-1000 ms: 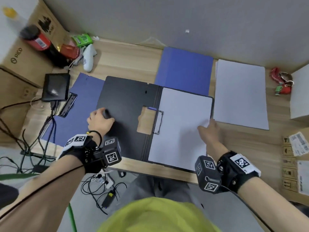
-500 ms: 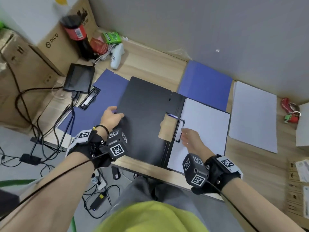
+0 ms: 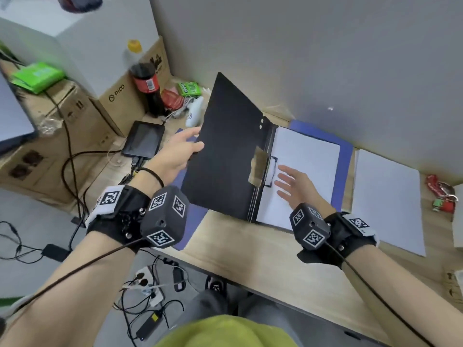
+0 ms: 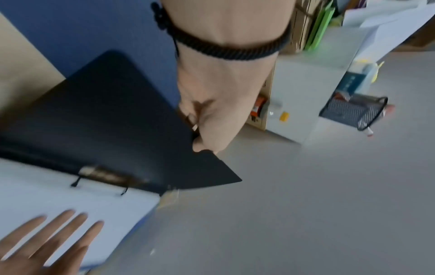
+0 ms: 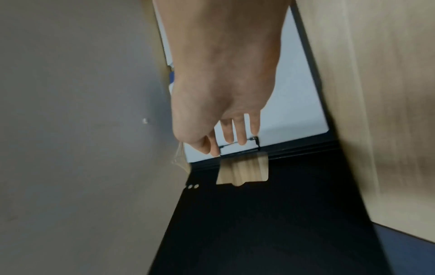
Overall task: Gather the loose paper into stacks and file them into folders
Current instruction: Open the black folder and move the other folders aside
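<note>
now left hand [image 3: 180, 149] grips raised black cover [image 3: 225, 156] edge.

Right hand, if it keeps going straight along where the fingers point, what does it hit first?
Probably the wire clip at the spine of the black folder. The right hand lies open over the filed paper, fingertips nearly at the clip. Just beyond stands the raised cover, which the left hand holds. Height above the paper is unclear.

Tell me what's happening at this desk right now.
A person is closing a black folder. The left hand grips the cover's outer edge, raised off the desk. The right hand is open, fingers spread over the white sheets clipped inside. Another paper stack lies loose to the right, and a blue folder sits underneath.
</note>
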Motion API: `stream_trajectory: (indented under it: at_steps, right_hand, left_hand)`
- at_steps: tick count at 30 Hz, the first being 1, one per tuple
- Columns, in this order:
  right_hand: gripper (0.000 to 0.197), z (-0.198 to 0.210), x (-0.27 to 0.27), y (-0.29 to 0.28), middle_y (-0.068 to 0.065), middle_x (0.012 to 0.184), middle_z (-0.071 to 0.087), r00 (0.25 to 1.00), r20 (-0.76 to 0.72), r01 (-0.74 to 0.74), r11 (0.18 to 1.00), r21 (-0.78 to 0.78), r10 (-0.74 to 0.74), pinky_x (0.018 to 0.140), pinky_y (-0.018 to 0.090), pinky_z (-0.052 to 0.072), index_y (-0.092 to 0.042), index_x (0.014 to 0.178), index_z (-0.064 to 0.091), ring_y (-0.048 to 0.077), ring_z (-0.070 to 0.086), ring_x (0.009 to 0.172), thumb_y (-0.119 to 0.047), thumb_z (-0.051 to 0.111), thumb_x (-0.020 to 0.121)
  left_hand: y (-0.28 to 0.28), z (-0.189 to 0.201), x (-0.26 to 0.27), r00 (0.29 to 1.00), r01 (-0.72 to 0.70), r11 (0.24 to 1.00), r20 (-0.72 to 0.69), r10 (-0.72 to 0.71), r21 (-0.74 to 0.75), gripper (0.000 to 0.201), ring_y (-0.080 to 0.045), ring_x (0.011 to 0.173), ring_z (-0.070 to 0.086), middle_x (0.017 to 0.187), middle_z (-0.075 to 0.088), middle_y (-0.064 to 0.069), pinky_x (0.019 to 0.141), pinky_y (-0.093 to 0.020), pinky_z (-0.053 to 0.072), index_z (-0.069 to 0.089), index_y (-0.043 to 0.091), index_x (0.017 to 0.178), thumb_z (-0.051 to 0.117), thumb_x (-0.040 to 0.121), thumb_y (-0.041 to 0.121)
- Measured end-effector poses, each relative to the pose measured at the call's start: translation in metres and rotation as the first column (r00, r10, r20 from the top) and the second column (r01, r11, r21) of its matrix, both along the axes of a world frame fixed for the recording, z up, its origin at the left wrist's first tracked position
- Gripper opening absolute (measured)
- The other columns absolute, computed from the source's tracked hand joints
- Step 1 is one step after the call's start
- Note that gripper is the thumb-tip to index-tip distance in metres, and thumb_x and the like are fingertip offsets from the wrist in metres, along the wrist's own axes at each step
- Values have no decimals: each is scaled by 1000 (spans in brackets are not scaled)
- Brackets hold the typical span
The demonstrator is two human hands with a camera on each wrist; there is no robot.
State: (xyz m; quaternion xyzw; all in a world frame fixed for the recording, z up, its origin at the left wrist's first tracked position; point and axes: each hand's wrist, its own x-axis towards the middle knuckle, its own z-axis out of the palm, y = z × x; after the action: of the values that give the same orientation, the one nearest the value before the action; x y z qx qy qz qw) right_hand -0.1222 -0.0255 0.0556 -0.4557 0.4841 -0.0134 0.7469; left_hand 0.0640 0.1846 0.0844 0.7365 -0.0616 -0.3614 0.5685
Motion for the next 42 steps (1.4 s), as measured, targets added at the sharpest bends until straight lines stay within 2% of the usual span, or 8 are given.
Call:
stream_trajectory:
  at_steps: [2, 10, 20, 23, 27, 31, 34, 42]
  right_hand:
    - [24, 4, -5, 0, 5, 124, 50, 998, 52, -46, 997, 59, 43, 98, 42, 48, -19, 115, 61, 27, 59, 112, -28, 51, 96]
    - [55, 42, -22, 11, 8, 121, 50, 932, 288, -264, 957, 118, 221, 97, 59, 45, -27, 127, 55, 28, 53, 106, -63, 54, 85]
    - [43, 55, -66, -2, 14, 109, 70, 948, 235, -178, 969, -173, 216, 88, 42, 56, -18, 132, 49, 30, 67, 87, -6, 53, 91]
    - [44, 45, -89, -1, 15, 88, 66, 972, 145, -149, 959, -243, 188, 78, 36, 58, -14, 128, 53, 28, 60, 76, 1, 52, 86]
    - [48, 15, -132, 4, 13, 94, 71, 993, 58, -82, 970, -229, 98, 71, 32, 57, -18, 124, 58, 24, 61, 73, 6, 44, 85]
    - [43, -32, -173, 15, 10, 109, 70, 996, -84, 4, 990, -138, -15, 82, 39, 57, -15, 129, 50, 23, 65, 84, 3, 48, 90]
    - [55, -70, -193, 19, 6, 113, 57, 956, -270, 78, 987, -141, -114, 98, 39, 44, -14, 141, 35, 19, 53, 96, -12, 58, 92]
    - [34, -92, -184, 24, 6, 119, 54, 928, -357, 101, 994, -38, -108, 85, 29, 39, -13, 126, 46, 18, 54, 109, -22, 56, 94]
  left_hand:
    - [-21, 17, -11, 997, 80, 996, 9, -80, -35, 42, -12, 104, 59, 118, 60, 9, 95, -32, 46, 46, 32, 136, 47, 99, 13]
    - [-101, 43, -75, 978, 209, 968, 54, -203, -141, 40, -11, 78, 65, 108, 68, -2, 61, -16, 56, 56, 23, 129, 63, 91, 15]
    - [-136, 21, -114, 962, 248, 959, -82, -260, -139, 32, -25, 101, 69, 124, 62, -7, 73, -21, 59, 58, 10, 125, 50, 99, 28]
    - [-133, 8, -118, 927, 347, 933, -118, -356, -92, 28, -25, 99, 69, 121, 64, -5, 78, -27, 59, 55, 16, 125, 46, 100, 23]
    - [-122, -24, -117, 922, 387, 919, -53, -384, 72, 23, -12, 91, 58, 114, 60, 0, 73, -19, 46, 58, 19, 119, 53, 96, 16]
    - [-93, -66, -114, 942, 332, 909, -49, -331, 252, 29, -15, 99, 48, 111, 51, -3, 76, -22, 38, 54, 12, 123, 54, 94, 6]
    - [-74, -95, -114, 932, 360, 881, -163, -324, 307, 17, -15, 74, 64, 101, 63, -11, 71, -26, 51, 61, 2, 106, 50, 94, -1]
    - [-63, -114, -121, 880, 419, 887, -329, -343, 197, 40, -25, 85, 62, 101, 63, -9, 62, -32, 55, 46, 6, 128, 34, 95, -13]
